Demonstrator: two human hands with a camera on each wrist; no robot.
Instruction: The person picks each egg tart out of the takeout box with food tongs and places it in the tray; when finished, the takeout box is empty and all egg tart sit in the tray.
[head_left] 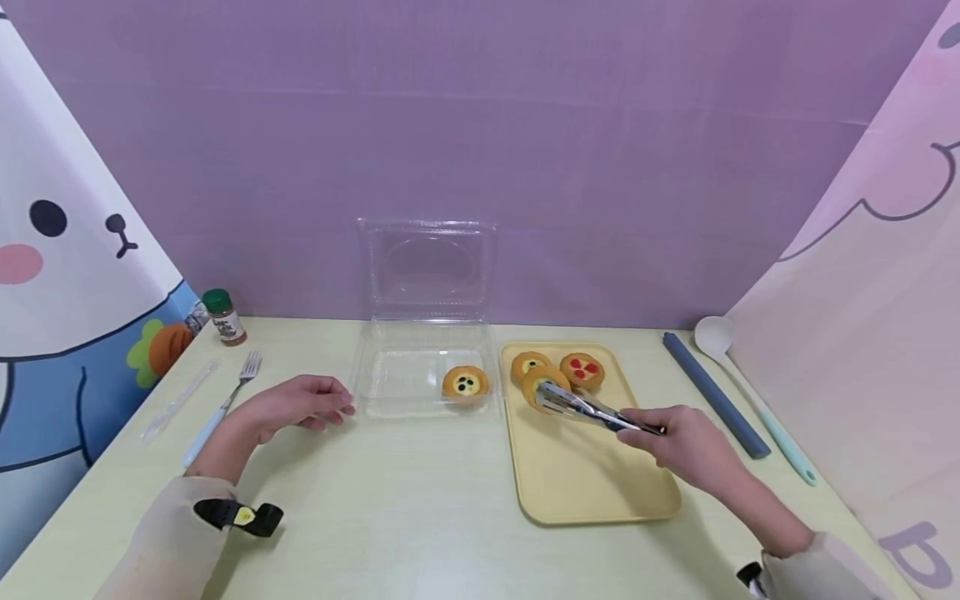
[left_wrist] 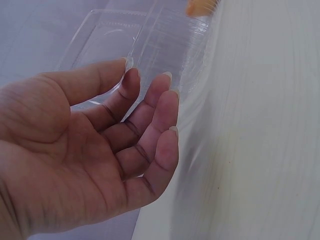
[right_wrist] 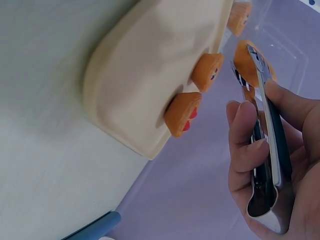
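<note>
My right hand (head_left: pixel 686 442) grips metal tongs (right_wrist: pixel 272 125) with dark handle grips. Their tips hold a small tart (right_wrist: pixel 245 62) above the yellow tray (head_left: pixel 600 487). On the tray sit two more tarts, one with red topping (head_left: pixel 582 370) and one with dark dots (head_left: pixel 525 362), partly hidden behind the held tart. Left of the tray, a clear plastic container (head_left: pixel 397 375) stands with its lid raised. Inside it, at the right, lies a tart with dark dots (head_left: pixel 465 381). My left hand (head_left: pixel 300 404) is beside the container's left edge, fingers loosely bent, holding nothing.
Toward the left lie a fork (head_left: pixel 217 417) with a pale blue handle and a clear plastic strip (head_left: pixel 178 402). A green-capped jar (head_left: pixel 225 318) stands behind them. Right of the tray are a dark blue stick (head_left: pixel 716 396) and a spoon (head_left: pixel 757 400). A purple backdrop (head_left: pixel 600 167) rises behind.
</note>
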